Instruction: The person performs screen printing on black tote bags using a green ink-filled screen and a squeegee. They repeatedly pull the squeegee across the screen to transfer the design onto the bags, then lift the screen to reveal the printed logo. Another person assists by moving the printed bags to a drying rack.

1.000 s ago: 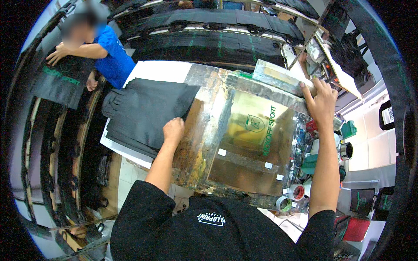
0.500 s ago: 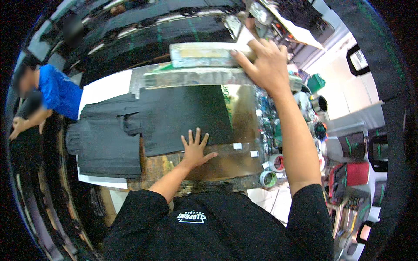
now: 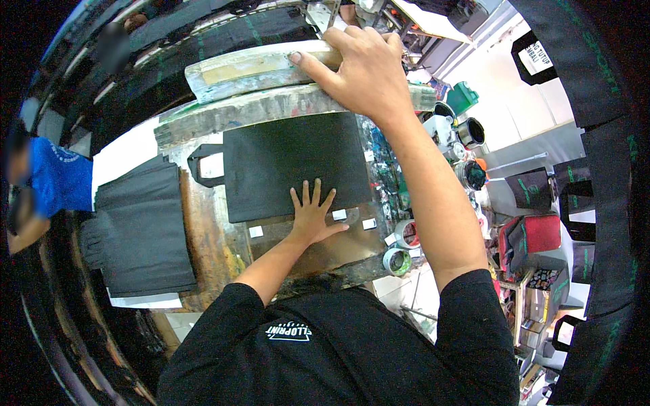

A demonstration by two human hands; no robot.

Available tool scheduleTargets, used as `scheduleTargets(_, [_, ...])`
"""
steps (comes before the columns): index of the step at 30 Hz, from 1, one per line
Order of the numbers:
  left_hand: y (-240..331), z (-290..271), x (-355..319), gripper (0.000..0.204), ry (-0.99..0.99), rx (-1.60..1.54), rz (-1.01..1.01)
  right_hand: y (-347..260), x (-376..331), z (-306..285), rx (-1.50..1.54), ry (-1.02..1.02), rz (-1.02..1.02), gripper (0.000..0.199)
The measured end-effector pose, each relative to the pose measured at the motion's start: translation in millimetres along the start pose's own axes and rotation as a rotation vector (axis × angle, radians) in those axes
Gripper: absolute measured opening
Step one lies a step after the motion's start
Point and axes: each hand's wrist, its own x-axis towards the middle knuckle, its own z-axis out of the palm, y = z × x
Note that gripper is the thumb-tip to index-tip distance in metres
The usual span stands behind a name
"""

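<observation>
Room: busy print shop, black bags hanging all around, paint-smeared counter (image 3: 210, 237) in the middle
Black bag (image 3: 294, 166): lying flat on the counter, handles poking out to the left
Left hand (image 3: 311, 216): fully open, fingers spread, palm pressed flat on the bag's near edge
Right hand (image 3: 362, 71): curled over the far edge of the screen frame (image 3: 244, 68), gripping it above the bag
Bag stack (image 3: 142, 230): piled left of the counter
Tape rolls (image 3: 399, 247): sitting to the right
</observation>
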Motion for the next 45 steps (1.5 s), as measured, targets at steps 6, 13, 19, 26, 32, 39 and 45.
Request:
scheduleTargets(6, [16, 3, -11, 0.112, 0.054, -0.053, -0.013, 3, -2, 2, 0.005, 0.036, -0.025, 0.063])
scheduleTargets(13, [13, -5, -23, 0.122, -0.119, -0.145, 0.007, -1, 0, -1, 0.021, 0.009, -0.022, 0.058])
scheduleTargets(19, [3, -43, -59, 0.123, -0.154, -0.042, -0.166, -3, -4, -2, 0.033, -0.03, 0.002, 0.063])
scheduleTargets(26, [4, -11, -84, 0.123, -0.085, 0.002, -0.16, 0, -13, 3, -0.019, -0.038, -0.035, 0.063])
scheduleTargets(32, [8, -10, -85, 0.124, -0.111, 0.017, -0.174, -6, -20, 0, 0.014, -0.035, -0.037, 0.061])
scheduleTargets(39, [-6, -79, -68, 0.107, 0.068, -0.352, -0.232, -11, -30, -7, 0.017, -0.027, -0.035, 0.054])
scheduleTargets(45, [-35, -215, -89, 0.111, 0.686, -2.015, -0.314, -30, -118, -2, -0.043, -0.168, -0.036, 0.047])
